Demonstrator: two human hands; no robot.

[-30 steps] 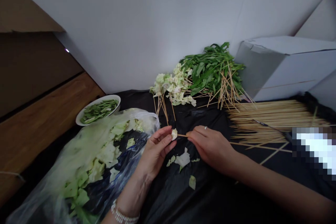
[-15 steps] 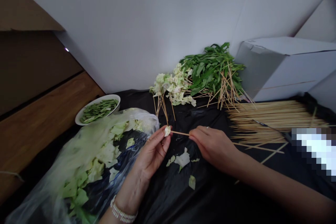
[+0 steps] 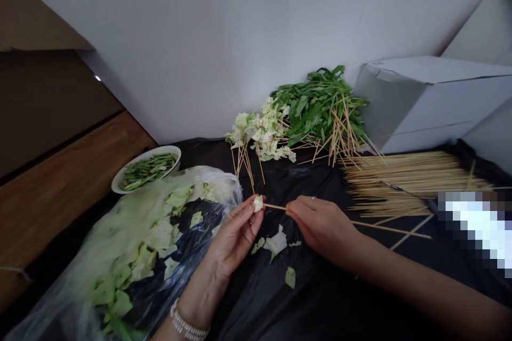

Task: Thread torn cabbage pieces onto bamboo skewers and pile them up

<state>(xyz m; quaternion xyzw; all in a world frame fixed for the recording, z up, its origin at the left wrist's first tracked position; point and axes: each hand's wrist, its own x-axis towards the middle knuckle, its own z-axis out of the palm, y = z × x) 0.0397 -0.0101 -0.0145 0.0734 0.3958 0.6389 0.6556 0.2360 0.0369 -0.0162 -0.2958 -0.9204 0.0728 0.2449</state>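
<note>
Between the thumb and fingers of my left hand (image 3: 237, 232) is a small pale piece of cabbage (image 3: 258, 203). My right hand (image 3: 322, 224) is closed around a thin wooden skewer (image 3: 275, 206), whose front end reaches the cabbage; whether its tip passes through cannot be seen. Below my hands, loose cabbage scraps (image 3: 276, 243) lie on the black plastic sheet (image 3: 256, 298). To the left, a clear plastic bag (image 3: 96, 240) lies spread with cabbage leaves (image 3: 160, 234) in it. Beyond my hands rest skewers threaded with cabbage (image 3: 264, 130).
Leafy greens on skewers (image 3: 312, 106) are piled against the white wall. Many bare skewers (image 3: 404, 176) lie at right, in front of a white box (image 3: 432, 101). A white bowl (image 3: 117, 184) of cut green vegetables stands at left. A bright pixelated patch covers the right edge.
My left hand and the cabbage piece have shifted slightly right, nearer my right hand, so less skewer shows between them. The whole view has moved a little.
</note>
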